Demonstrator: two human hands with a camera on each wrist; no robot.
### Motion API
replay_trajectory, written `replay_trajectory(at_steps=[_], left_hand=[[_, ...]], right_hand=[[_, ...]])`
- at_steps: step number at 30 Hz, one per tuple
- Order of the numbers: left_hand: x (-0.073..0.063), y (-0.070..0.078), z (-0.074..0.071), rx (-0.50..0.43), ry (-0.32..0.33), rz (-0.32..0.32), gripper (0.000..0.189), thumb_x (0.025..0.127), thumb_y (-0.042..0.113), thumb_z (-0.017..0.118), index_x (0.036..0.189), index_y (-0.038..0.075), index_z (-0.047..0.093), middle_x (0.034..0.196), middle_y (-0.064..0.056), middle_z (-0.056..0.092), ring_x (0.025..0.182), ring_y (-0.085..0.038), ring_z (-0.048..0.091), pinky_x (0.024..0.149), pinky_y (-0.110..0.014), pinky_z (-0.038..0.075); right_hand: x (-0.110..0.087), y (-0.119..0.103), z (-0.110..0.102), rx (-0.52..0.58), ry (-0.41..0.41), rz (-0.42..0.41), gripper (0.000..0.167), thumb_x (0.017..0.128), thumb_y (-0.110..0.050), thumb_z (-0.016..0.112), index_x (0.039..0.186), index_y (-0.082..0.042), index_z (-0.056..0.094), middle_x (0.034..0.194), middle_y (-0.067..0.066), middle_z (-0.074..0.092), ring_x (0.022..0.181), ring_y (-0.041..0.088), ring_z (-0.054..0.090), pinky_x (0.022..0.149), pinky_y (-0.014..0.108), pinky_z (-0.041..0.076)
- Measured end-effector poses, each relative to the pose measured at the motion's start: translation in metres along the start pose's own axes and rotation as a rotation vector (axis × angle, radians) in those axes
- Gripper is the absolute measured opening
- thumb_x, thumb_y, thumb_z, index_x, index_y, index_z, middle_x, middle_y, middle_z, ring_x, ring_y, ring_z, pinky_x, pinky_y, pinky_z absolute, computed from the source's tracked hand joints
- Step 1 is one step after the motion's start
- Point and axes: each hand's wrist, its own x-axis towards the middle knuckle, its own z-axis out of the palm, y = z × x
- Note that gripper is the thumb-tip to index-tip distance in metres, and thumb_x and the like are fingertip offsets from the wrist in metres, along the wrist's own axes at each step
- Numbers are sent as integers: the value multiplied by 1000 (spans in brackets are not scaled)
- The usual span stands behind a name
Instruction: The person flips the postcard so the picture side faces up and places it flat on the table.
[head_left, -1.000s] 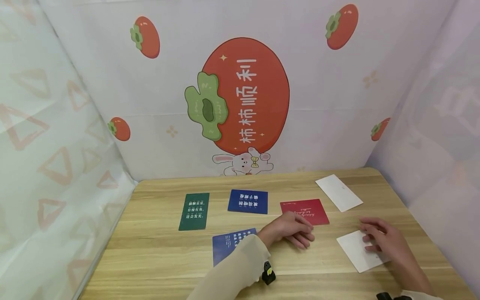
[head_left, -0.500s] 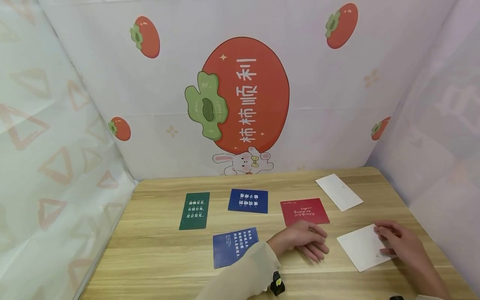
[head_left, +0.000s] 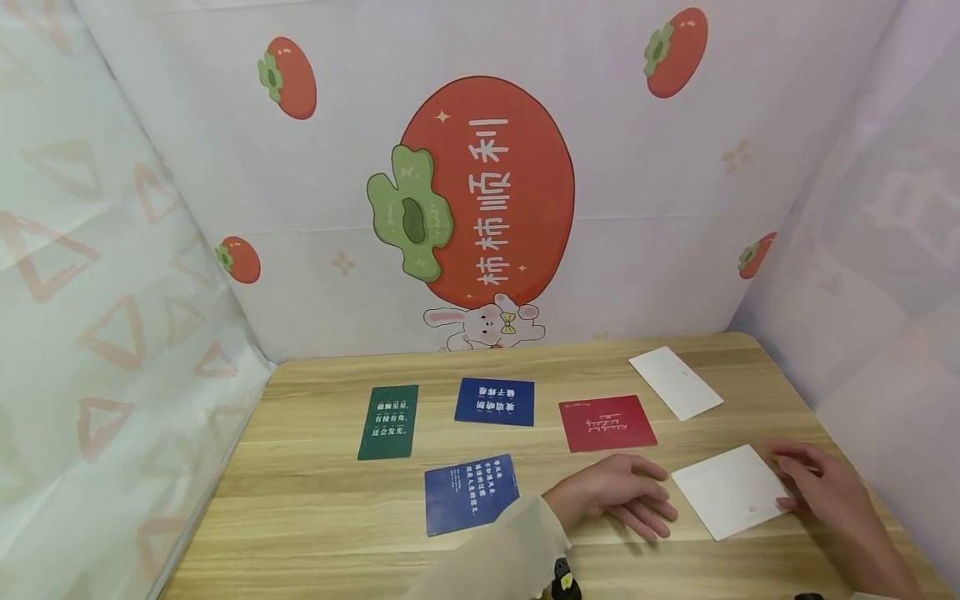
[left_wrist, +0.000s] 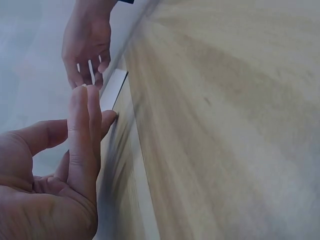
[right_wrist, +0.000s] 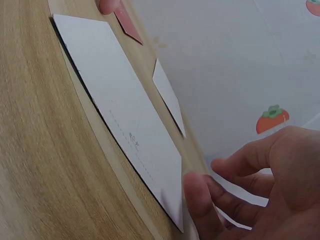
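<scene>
A white card (head_left: pixel 733 492) lies flat at the front right of the table. My right hand (head_left: pixel 825 492) is beside its right end, fingers loosely bent and holding nothing. In the right wrist view the fingertips (right_wrist: pixel 197 195) are close to the card's near corner; whether they touch it I cannot tell. To the card's left, my left hand (head_left: pixel 618 492) hovers over the wood, its fingers fairly straight and holding nothing. A red card (head_left: pixel 607 423) lies just beyond the left hand. Another white card (head_left: pixel 677 382) lies at the back right.
On the left lies a green card (head_left: pixel 388 422) with white writing. A dark blue card (head_left: pixel 495 402) is at the back middle, and a lighter blue card (head_left: pixel 468 496) sits partly under the left sleeve. Printed cloth walls (head_left: pixel 600 275) border the wooden table (head_left: pixel 300 517).
Both hands have shifted right. The right hand, earlier over the white card, has drawn back to its right end, uncovering it. The cards stay in place.
</scene>
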Motion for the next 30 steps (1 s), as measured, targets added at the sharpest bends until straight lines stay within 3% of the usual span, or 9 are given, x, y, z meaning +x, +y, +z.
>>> replay_trajectory(at_steps=[4, 7, 10, 13, 14, 19, 27, 30], left_hand=[[-1, 0, 5, -27, -10, -11, 29, 108, 13, 66, 138, 13, 65, 105, -18, 83, 117, -59, 69, 58, -34, 68], [0, 1, 7, -60, -30, -34, 37, 109, 15, 65, 146, 13, 60, 110, -19, 82, 121, -59, 67, 68, -42, 70], [2, 2, 7, -111, -45, -60, 44, 110, 19, 64, 153, 13, 54, 116, -19, 81, 124, -59, 65, 87, -56, 66], [3, 3, 7, -157, -57, -80, 50, 112, 25, 62, 158, 12, 50, 121, -19, 80, 127, -59, 64, 102, -65, 55], [3, 4, 7, -168, -63, -85, 51, 112, 26, 62, 158, 12, 49, 123, -19, 79, 128, -59, 64, 105, -66, 52], [3, 3, 7, -186, -91, -89, 51, 113, 29, 58, 160, 12, 45, 129, -19, 77, 132, -59, 60, 110, -66, 47], [3, 1, 7, -200, -100, -83, 54, 113, 28, 57, 163, 12, 42, 131, -19, 77, 134, -58, 60, 111, -65, 46], [4, 0, 7, -203, -96, -78, 54, 113, 28, 57, 163, 11, 42, 130, -18, 78, 134, -57, 60, 110, -65, 47]], right_hand=[[1, 0, -2, -12, -23, -1, 56, 118, -31, 48, 149, 16, 46, 102, -53, 45, 88, -18, 56, 71, 30, 69], [3, -1, -5, -24, -53, 26, 64, 118, -38, 46, 153, 15, 42, 105, -48, 48, 88, -21, 54, 73, 31, 70], [6, -4, -7, -37, -77, 54, 70, 118, -44, 42, 158, 14, 38, 117, -23, 65, 88, -22, 54, 76, 33, 70], [9, -7, -8, -30, -88, 77, 73, 118, -45, 41, 159, 14, 35, 125, -1, 67, 88, -20, 55, 78, 34, 71], [9, -8, -9, -24, -89, 83, 73, 118, -46, 41, 160, 14, 35, 125, 0, 67, 88, -19, 56, 79, 35, 71], [8, -10, -10, 19, -93, 127, 78, 116, -49, 43, 161, 14, 32, 115, -22, 61, 87, -15, 61, 80, 35, 71], [10, -15, -11, 40, -97, 183, 81, 116, -51, 44, 158, 17, 33, 108, -21, 65, 85, -6, 65, 80, 34, 71], [10, -17, -13, 51, -113, 201, 77, 116, -49, 44, 153, 18, 40, 102, -17, 69, 83, -1, 66, 78, 33, 71]])
